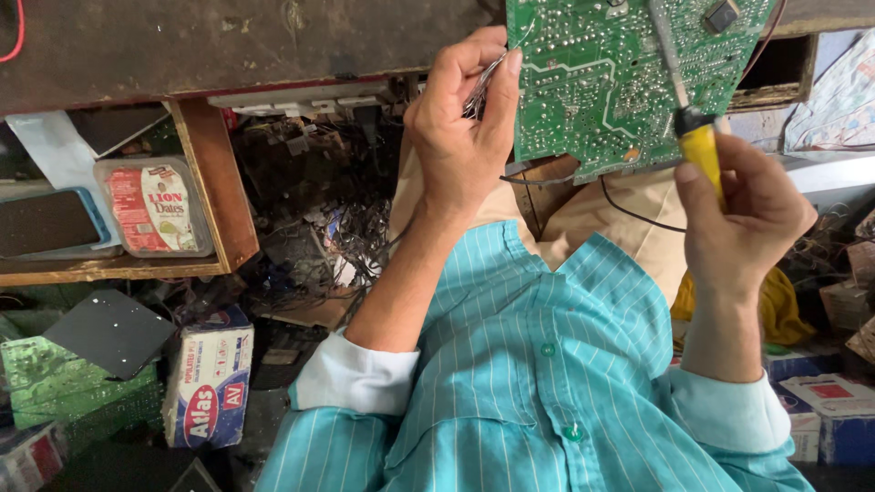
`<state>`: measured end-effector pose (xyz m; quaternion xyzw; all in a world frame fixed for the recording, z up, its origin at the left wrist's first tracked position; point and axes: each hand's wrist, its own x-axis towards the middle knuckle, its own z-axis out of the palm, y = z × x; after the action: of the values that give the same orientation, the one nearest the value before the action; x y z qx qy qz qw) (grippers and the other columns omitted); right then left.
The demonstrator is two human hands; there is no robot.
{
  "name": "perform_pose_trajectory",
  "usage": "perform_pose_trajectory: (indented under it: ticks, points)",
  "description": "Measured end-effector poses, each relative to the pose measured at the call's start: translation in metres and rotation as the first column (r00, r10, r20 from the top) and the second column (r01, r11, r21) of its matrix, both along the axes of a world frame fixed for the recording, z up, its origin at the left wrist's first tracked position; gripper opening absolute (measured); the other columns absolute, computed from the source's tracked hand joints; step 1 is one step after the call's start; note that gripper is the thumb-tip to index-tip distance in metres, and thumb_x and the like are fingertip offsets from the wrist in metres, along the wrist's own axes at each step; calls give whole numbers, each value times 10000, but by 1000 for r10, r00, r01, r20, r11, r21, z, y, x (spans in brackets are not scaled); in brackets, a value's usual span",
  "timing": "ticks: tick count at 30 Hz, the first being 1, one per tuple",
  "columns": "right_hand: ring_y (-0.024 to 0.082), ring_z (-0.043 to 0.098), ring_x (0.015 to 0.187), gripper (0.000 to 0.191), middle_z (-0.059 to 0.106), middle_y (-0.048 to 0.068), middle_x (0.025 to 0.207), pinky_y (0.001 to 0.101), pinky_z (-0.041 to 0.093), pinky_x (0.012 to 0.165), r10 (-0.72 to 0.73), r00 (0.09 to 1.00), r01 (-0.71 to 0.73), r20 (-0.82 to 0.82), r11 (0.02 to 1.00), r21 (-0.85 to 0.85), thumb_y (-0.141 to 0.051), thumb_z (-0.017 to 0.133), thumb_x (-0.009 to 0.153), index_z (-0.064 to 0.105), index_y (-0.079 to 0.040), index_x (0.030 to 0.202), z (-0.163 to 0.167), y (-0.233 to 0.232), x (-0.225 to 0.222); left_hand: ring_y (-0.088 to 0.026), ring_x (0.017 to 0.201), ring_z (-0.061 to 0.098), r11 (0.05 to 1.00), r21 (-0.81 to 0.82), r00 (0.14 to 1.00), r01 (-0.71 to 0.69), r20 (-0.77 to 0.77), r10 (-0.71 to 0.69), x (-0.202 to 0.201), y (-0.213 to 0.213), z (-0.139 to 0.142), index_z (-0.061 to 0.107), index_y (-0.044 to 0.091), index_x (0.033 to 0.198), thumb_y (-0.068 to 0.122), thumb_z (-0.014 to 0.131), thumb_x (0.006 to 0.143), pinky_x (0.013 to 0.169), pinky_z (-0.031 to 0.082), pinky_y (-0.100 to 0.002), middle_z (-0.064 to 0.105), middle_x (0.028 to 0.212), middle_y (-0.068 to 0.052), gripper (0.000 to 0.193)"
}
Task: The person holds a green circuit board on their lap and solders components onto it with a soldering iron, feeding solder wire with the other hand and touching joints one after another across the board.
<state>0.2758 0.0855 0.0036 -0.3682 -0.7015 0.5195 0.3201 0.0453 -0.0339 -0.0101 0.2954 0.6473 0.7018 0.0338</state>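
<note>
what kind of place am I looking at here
Likely an electronics repair workshop: a green circuit board under a yellow-handled soldering iron, tangled wires and spare boards below the bench.

both hands raised, forearms upright; left hand [460,137] pinching, right hand [743,214] curled in grip.

Teal white-striped button shirt [510,364], pale turned-back cuffs [351,378], tan trousers [629,205].

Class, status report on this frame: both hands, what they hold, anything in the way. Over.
Left hand pinching thin silver wire at green circuit board edge. Right hand gripping yellow-handled soldering iron, shaft lying across board. Nothing blocking.
</note>
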Motion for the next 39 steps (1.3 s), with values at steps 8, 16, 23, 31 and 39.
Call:
perform_pose_trajectory:
  ticks: [8,16,23,31,39]
  points:
    - [41,477,546,324,616,33,822,183,347,464,14,963,-144,-268,871,-470,-22,796,993,533,-31,1182,47,-10,-37,-20,579,564,910,143,763,388,504,-404,18,-14,26,646,26,1143,149,693,1026,452,419,-197,668,772,2,177]
    - [76,559,612,396,739,142,967,197,382,494,106,946,-219,-307,907,-361,72,776,1050,465,-28,1275,50,-17,-70,-3,559,465,816,152,685,557,472,-555,28,-14,41,612,43,1246,225,560,1144,522,348,-212,653,761,-12,215]
    - [98,567,617,403,712,143,933,213,384,474,36,918,-225,-396,868,-442,131,771,1070,462,-14,1284,33,-7,-58,-45,634,560,839,148,661,524,551,-510,30,-14,37,535,39,1254,212,580,1113,507,409,-209,684,845,-30,227]
    - [91,544,597,420,718,151,954,203,363,463,27,916,-249,-399,818,-518,147,731,1045,457,-22,1316,23,4,-48,-65,792,669,890,90,751,447,502,-428,33,-13,32,601,-12,1280,127,649,1082,654,584,-237,724,976,-42,247]
    - [67,493,558,444,701,143,940,195,329,458,-48,901,-271,-432,715,-644,138,694,1035,461,-50,1363,25,2,-48,-74,793,699,898,44,791,437,455,-408,36,-7,33,655,-24,1279,120,669,1068,654,626,-246,749,997,-55,256]
